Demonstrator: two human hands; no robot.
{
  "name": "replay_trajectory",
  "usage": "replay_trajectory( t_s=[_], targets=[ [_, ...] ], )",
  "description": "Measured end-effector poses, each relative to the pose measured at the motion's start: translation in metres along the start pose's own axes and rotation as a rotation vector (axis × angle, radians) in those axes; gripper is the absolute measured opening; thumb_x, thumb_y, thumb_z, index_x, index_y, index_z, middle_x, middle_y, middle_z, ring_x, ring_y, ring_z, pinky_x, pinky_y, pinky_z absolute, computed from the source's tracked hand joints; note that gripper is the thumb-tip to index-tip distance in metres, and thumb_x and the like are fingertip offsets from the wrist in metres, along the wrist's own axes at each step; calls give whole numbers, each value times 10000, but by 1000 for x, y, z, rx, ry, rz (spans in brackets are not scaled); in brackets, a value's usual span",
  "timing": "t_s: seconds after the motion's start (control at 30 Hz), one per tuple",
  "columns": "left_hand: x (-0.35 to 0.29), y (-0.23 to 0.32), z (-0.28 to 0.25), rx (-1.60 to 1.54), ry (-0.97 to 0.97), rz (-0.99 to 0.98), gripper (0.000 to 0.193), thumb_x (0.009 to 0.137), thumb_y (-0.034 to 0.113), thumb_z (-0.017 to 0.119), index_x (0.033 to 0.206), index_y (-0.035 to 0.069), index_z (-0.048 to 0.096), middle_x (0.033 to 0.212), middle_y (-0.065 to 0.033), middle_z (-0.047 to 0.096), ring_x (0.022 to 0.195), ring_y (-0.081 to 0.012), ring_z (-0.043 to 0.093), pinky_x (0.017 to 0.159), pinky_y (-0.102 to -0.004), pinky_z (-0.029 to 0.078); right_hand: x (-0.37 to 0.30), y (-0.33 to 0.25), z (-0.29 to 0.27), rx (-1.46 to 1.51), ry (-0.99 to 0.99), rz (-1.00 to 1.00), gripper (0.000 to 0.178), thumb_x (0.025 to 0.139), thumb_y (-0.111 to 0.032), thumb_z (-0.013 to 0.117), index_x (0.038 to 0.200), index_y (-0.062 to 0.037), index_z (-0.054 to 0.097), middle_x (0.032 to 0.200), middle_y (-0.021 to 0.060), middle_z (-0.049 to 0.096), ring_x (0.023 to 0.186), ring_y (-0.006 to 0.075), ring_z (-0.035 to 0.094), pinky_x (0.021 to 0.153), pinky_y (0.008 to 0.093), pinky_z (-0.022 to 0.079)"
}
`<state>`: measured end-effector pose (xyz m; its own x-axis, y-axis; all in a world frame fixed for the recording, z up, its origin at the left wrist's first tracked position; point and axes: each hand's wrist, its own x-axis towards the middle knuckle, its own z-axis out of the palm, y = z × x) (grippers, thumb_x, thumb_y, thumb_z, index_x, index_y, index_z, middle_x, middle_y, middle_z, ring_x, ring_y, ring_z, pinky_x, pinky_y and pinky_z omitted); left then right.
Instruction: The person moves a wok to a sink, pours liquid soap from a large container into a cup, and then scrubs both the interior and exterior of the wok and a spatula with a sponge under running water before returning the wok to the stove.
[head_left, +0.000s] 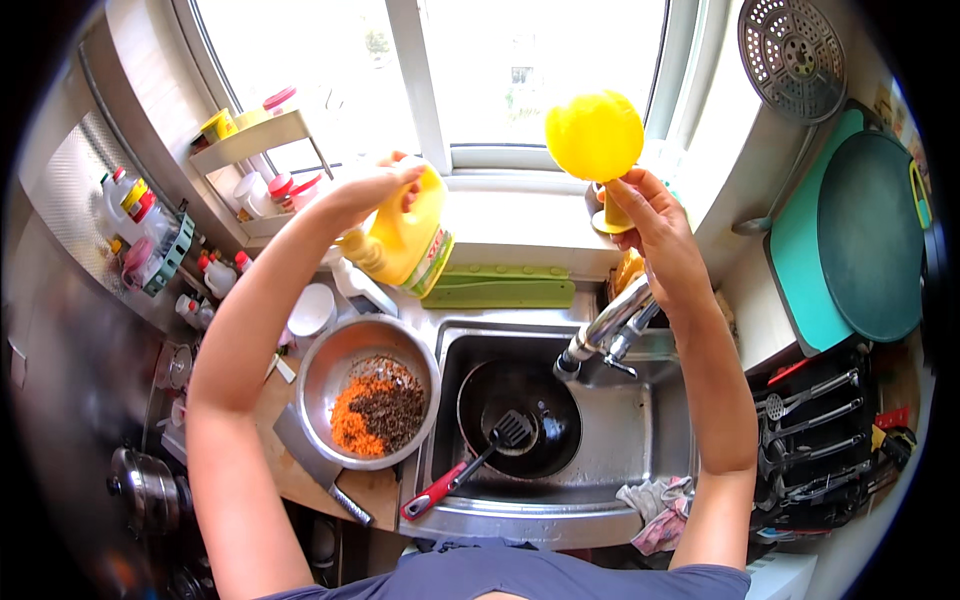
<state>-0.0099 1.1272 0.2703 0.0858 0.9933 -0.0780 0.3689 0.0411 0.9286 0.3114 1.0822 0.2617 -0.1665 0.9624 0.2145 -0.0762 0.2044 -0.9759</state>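
My left hand [405,180] is closed round the handle of a yellow plastic jug [405,235] with a green label. The jug is tilted, its neck toward the lower left; I cannot tell whether it is capped. My right hand [650,220] pinches the stem of a bright yellow, round-headed thing like a funnel [594,135], raised before the window. Below the jug, a steel mixing bowl [310,420] holds shredded orange food [360,405] and dark brown chopped food [392,412].
In the sink [630,440] sits a black wok [480,390] with a red-handled slotted turner [445,485] across it. The faucet [605,325] rises behind. A cleaver [315,460] lies beside the bowl. A cloth [660,510] hangs at the sink's front right; utensils [815,430] hang at right.
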Motion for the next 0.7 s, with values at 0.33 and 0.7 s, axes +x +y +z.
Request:
replay_trajectory(
  t_s=[0.33,0.7],
  targets=[
    [197,-40,6,568,133,210,231,960,262,478,970,51,572,770,-9,531,700,-100,497,638,-261,440,44,27,-46,32,36,54,301,896,-377,601,1070,-132,590,906,-5,633,736,41,530,624,193,411],
    [260,-37,13,1032,143,147,324,939,271,449,1099,31,596,1142,-214,593,1092,-343,551,920,-411,437,73,33,-60,32,20,68,337,881,-416,609,1056,-131,568,888,-1,623,772,53,553,643,200,428]
  ],
)
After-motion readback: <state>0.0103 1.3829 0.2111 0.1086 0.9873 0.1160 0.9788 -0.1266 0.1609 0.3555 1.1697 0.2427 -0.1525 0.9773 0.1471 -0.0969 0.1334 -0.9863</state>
